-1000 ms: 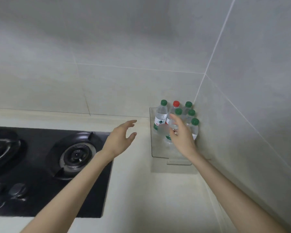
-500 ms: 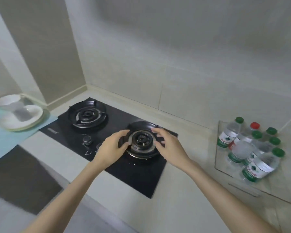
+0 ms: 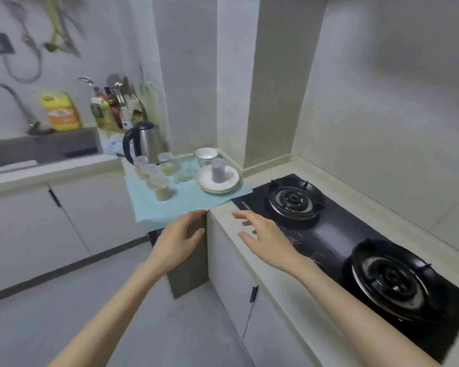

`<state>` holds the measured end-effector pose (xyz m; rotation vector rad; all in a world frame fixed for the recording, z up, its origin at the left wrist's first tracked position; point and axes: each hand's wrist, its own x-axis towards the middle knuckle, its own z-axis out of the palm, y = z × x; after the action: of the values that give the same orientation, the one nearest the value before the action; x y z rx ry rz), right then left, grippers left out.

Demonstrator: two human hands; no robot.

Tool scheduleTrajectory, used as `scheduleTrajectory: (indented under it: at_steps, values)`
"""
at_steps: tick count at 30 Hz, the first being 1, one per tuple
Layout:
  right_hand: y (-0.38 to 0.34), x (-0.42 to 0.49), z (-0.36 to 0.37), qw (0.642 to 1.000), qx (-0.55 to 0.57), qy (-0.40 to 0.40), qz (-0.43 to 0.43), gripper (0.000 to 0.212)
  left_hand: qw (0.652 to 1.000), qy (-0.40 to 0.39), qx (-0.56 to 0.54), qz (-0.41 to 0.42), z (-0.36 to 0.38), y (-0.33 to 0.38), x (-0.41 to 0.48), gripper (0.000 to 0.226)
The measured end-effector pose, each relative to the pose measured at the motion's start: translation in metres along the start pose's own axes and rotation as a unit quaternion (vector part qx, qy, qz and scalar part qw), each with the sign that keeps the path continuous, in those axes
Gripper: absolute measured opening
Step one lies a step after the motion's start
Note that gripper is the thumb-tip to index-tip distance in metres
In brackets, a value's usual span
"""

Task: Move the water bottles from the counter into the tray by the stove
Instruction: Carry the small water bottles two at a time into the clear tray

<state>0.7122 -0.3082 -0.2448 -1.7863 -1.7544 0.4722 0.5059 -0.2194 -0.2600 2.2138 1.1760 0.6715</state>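
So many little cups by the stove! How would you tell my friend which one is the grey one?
Find the black stove, then the blue cloth just left of it. At the cloth's stove end lies a stack of white plates, and the grey cup stands in its middle. It is the only cup on plates; the clear jars sit on the cloth.

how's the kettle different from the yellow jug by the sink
The kettle is shiny steel with a dark handle; the yellow jug is plastic with an orange label. The kettle stands at the far edge of the blue mat; the yellow jug stands behind the sink. Both stand upright.
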Motion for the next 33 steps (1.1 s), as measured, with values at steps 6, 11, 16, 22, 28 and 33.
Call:
scheduleTrajectory:
  at_steps: [6, 11, 16, 22, 28, 33]
  values:
    - [-0.097, 0.096, 0.091, 0.992, 0.025, -0.09, -0.085, 0.044, 0.99, 0.089, 0.008, -0.108, -0.106, -0.107, -0.033, 0.046]
    - [-0.17, 0.164, 0.163, 0.97, 0.029, -0.169, -0.17, 0.046, 0.969, 0.163, 0.014, -0.185, -0.177, -0.182, -0.062, 0.045]
    - [-0.24, 0.23, 0.232, 0.944, 0.06, -0.216, -0.242, 0.045, 0.946, 0.221, 0.022, -0.238, -0.234, -0.252, -0.072, 0.045]
    - [-0.32, 0.332, 0.316, 0.912, 0.089, -0.266, -0.3, 0.044, 0.917, 0.271, 0.047, -0.288, -0.313, -0.338, -0.053, 0.046]
    - [-0.4, 0.42, 0.384, 0.881, 0.08, -0.306, -0.352, 0.044, 0.891, 0.295, 0.066, -0.339, -0.395, -0.407, -0.031, 0.048]
    - [-0.464, 0.472, 0.442, 0.854, 0.081, -0.336, -0.388, 0.042, 0.862, 0.347, 0.078, -0.361, -0.449, -0.46, -0.031, 0.046]
